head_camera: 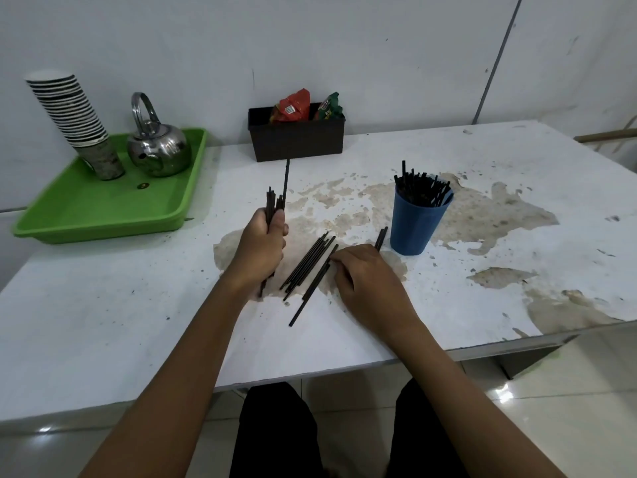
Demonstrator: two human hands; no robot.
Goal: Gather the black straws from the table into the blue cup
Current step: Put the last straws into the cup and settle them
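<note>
My left hand [262,248] grips an upright bundle of black straws [274,201], one of which sticks up taller than the rest. Several loose black straws [307,267] lie in a slanted pile on the white table [138,322] between my hands. My right hand [365,274] rests palm down on the table, its fingertips touching the right side of that pile. Two more straws [381,237] poke out beyond its fingers. The blue cup [415,225] stands upright just right of my right hand, with many black straws [422,188] in it.
A green tray [103,208] at the back left carries a steel kettle [158,146] and a stack of paper cups [74,112]. A black box [296,139] with snack packets stands against the wall. The table's near edge runs just below my forearms.
</note>
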